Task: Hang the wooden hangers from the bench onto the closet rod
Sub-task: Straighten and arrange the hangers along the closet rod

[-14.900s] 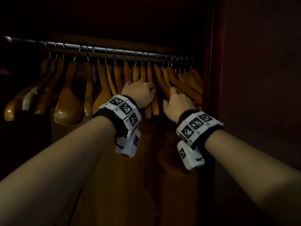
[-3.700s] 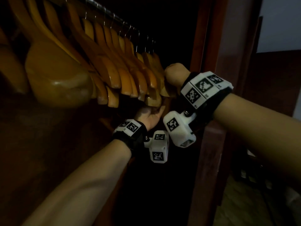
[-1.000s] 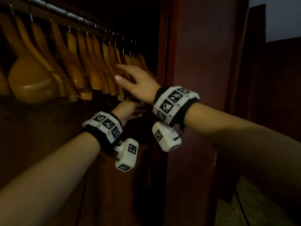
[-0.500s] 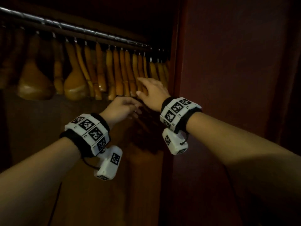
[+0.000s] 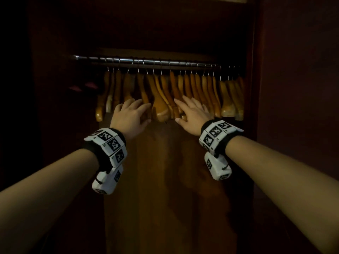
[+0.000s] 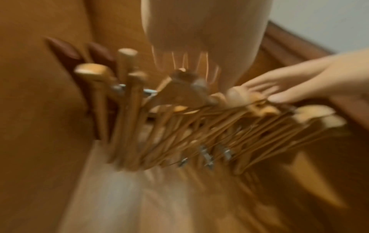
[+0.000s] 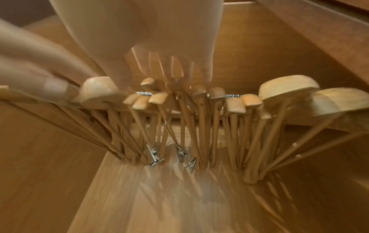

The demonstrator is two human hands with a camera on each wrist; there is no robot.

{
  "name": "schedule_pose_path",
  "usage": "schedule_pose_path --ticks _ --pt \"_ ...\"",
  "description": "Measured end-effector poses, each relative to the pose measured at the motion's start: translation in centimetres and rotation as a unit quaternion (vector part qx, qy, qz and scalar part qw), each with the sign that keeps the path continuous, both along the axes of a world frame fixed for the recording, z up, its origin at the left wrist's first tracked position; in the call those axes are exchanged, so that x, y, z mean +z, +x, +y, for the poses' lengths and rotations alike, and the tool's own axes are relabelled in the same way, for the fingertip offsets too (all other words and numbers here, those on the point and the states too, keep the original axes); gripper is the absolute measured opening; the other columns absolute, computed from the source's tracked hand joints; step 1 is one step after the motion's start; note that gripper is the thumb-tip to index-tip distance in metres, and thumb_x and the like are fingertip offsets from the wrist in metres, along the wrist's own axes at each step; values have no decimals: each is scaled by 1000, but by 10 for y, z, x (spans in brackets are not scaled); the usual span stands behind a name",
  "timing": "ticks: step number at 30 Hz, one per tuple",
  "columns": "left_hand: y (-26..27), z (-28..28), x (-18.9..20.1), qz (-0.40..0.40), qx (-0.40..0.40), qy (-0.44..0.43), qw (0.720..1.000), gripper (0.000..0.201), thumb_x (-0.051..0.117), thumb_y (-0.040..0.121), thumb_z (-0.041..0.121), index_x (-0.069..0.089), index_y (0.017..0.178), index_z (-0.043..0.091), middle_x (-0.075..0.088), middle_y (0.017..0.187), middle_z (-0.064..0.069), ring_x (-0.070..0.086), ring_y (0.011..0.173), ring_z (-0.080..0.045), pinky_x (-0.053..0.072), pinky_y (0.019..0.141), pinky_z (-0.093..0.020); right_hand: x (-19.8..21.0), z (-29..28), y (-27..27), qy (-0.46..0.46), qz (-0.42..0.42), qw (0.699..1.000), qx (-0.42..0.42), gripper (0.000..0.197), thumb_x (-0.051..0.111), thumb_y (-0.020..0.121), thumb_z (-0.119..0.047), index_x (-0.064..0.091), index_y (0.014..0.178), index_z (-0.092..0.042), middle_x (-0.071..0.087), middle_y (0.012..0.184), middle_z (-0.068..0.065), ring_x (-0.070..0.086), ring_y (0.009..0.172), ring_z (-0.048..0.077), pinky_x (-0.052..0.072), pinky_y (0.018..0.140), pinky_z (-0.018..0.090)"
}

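Observation:
Several wooden hangers [image 5: 161,99] hang in a row by their metal hooks from the closet rod [image 5: 146,61]. My left hand [image 5: 131,114] reaches to the lower ends of the hangers left of the middle, fingers straight and spread. My right hand [image 5: 190,111] lies flat against the hanger ends just right of the middle, fingers straight. Neither hand holds anything. Both wrist views are blurred; they look up at the hanger ends [image 7: 289,88] and the metal clips [image 7: 154,155]. In the left wrist view the right hand [image 6: 299,85] touches the hanger tips.
The dark closet side wall [image 5: 293,107] stands close on the right and the wooden back panel [image 5: 165,180] runs down below the hangers. The left part of the closet [image 5: 55,107] is in deep shadow.
The view has swung left to face the rod squarely. Both hands moved apart along the row of hangers, the left hand going left and up, the right hand staying open on the hanger ends.

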State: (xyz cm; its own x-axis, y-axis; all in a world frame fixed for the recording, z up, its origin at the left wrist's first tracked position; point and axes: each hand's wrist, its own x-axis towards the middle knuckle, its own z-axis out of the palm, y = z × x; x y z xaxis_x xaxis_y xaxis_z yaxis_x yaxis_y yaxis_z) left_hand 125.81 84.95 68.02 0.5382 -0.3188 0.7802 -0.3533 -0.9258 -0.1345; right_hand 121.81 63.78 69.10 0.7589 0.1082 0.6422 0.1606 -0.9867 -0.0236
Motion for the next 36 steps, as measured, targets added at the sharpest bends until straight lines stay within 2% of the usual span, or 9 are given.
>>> schedule_pose_path --ticks 3,9,13,15,17,24,28,33,36 --pt "6 13 -6 20 13 23 999 59 46 93 46 23 146 35 22 155 0 16 143 -24 18 113 -46 0 8 2 -23 5 1000 -10 64 45 95 -38 12 150 -31 0 159 -7 1 146 20 5 117 46" --pt "9 21 -9 6 22 11 1000 61 47 92 42 21 146 34 27 153 2 19 142 -21 14 114 -48 -6 9 8 2 -3 1000 -4 70 49 94 -35 10 151 -25 -2 159 -6 9 146 21 14 117 42" --pt "9 22 -15 -8 19 10 1000 73 46 94 38 -4 147 40 29 150 -5 19 142 -28 9 113 -55 -7 10 7 -10 0 1000 -17 70 50 94 -35 10 150 -28 -6 158 -8 11 145 23 15 116 43" --pt "7 19 -16 -1 37 36 999 84 49 93 38 -18 142 47 26 151 -9 16 142 -32 8 110 -62 -9 12 8 -27 3 999 -22 70 51 93 -36 10 150 -32 -10 158 -7 10 145 25 13 117 44" --pt "5 16 -16 11 53 63 997 89 52 92 37 -23 137 51 20 152 -12 12 142 -34 8 107 -66 -11 15 9 -44 12 999 -29 70 52 92 -37 11 149 -38 -15 157 -5 9 145 26 11 119 45" --pt "5 20 -16 21 63 84 994 79 49 93 33 -10 142 50 10 155 -12 4 143 -35 5 106 -68 -17 16 9 -53 24 996 -62 71 54 90 -41 12 147 -41 -25 154 -2 16 143 31 6 119 47" --pt "3 23 -20 17 63 83 994 87 53 89 34 -14 143 45 8 156 -11 3 143 -35 5 108 -66 -19 13 6 -48 30 997 -59 71 55 90 -41 12 147 -41 -26 154 -3 13 143 30 6 118 47" --pt "-5 24 -27 38 71 80 994 81 53 90 34 -4 146 39 2 157 -6 -2 144 -33 7 108 -66 -20 13 1 -27 47 997 -56 72 54 90 -42 11 148 -40 -26 154 -5 17 142 30 8 118 47" --pt "-15 28 -30 66 52 56 995 78 53 90 28 2 147 36 -1 157 0 -4 145 -29 6 110 -65 -19 15 -4 -18 54 997 -54 74 54 90 -42 7 148 -39 -24 155 -6 12 144 28 7 118 47"
